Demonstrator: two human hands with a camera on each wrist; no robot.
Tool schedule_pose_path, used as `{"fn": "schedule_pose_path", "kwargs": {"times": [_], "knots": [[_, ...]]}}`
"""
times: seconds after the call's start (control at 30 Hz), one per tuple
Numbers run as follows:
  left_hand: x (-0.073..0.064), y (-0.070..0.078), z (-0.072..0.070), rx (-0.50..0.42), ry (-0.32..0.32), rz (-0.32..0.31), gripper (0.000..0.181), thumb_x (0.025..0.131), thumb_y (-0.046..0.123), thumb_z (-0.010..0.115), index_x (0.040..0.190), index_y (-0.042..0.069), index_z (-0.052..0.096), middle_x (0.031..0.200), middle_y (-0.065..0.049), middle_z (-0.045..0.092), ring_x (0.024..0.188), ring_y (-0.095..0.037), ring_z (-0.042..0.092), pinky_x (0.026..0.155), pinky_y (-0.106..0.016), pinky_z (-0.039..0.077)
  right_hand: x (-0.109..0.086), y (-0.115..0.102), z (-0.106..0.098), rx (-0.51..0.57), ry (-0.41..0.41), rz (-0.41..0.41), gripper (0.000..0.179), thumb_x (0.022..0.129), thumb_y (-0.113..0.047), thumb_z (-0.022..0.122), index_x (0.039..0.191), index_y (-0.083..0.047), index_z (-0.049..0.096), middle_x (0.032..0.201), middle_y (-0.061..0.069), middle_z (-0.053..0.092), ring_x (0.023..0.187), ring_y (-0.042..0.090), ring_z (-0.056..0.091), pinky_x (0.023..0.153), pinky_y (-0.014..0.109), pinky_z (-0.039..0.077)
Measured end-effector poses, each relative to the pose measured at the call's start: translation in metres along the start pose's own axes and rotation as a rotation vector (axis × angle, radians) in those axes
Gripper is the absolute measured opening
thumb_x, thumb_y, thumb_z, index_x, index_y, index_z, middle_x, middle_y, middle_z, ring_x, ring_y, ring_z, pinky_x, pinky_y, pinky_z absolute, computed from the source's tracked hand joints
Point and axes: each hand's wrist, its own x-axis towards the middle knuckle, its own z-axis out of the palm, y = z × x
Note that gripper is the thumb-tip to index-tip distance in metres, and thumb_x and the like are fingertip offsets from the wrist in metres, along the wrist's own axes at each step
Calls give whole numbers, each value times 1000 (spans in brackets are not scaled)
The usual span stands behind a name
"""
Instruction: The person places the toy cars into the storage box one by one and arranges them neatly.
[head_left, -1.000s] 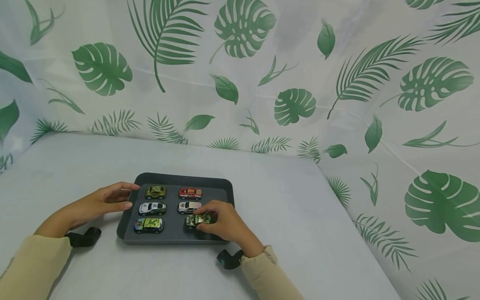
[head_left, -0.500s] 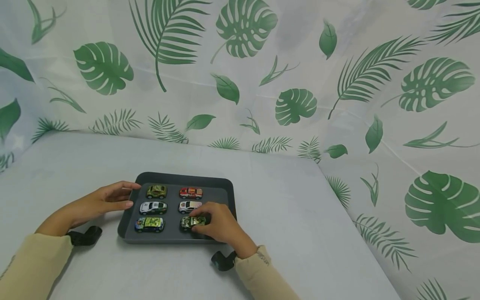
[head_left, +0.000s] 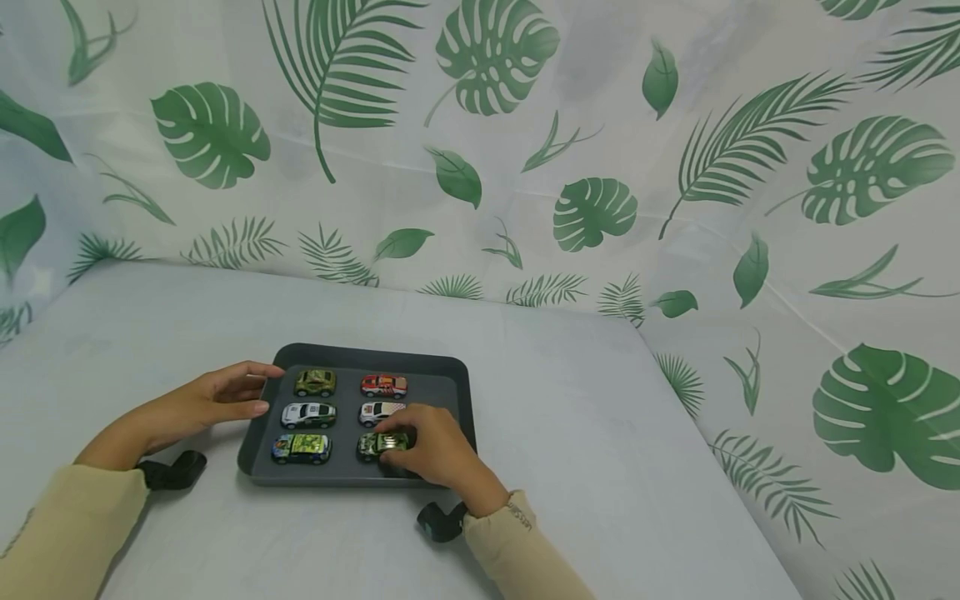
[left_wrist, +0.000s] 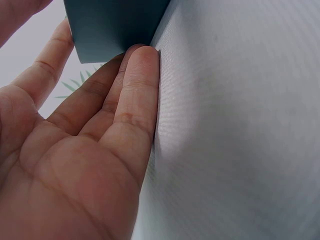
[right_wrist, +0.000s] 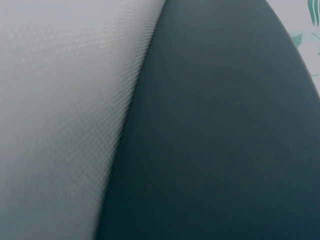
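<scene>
On the dark grey tray (head_left: 345, 477) stand two columns of small toy cars. My right hand (head_left: 442, 446) pinches the green camouflage toy car (head_left: 381, 447) between thumb and finger at the near end of the right column. Beyond it are a white toy car (head_left: 380, 413), partly covered by my fingers, and a red toy car (head_left: 384, 385). The left column has an olive toy car (head_left: 315, 382), a white-and-black toy car (head_left: 308, 415) and a blue-yellow toy car (head_left: 302, 448). My left hand (head_left: 198, 406) touches the tray's left side with extended fingers (left_wrist: 140, 85).
A white cloth-covered table (head_left: 570, 433) spreads around the tray. Behind and to the right hangs a white curtain (head_left: 517, 225) printed with green leaves. The tray's outer wall (right_wrist: 210, 130) fills much of the right wrist view, where the right hand is out of sight.
My right hand has slid the camouflage toy car leftward on the tray, bringing it under the white car in the right column. My left hand stays at the tray's left side.
</scene>
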Motion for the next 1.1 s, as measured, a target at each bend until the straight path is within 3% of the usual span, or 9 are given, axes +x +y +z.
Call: {"fn": "schedule_pose_path", "kwargs": {"times": [0.43,0.87,1.0,1.1], "knots": [[1,-1,0,8,-1,5,67,111,26,65,164,-2,34,167,-40,29,149,-65,33,111,-77,41,0,-8,3,-69,10,-5,29,87,-8,92,114,-14,84,120,4,78,117,19,71,102,37,56],[-2,-2,2,-11,-5,7,66,111,25,65,163,-2,34,167,-39,29,149,-64,34,111,-76,41,-4,-7,-4,-68,-10,-34,32,90,-9,90,121,-12,82,124,3,78,121,19,69,108,39,54],[-3,-1,2,-11,-5,12,66,111,25,65,163,-2,35,167,-39,30,149,-64,34,112,-76,41,-11,-3,-13,-45,33,-83,28,95,-9,85,122,-9,81,124,5,78,121,24,69,108,45,53],[-4,-2,2,-9,-8,13,66,111,25,65,163,-2,35,167,-39,29,149,-64,33,111,-76,41,-16,6,-18,-29,111,-133,24,97,-7,82,121,-7,81,122,6,78,120,27,69,107,48,54]]}}
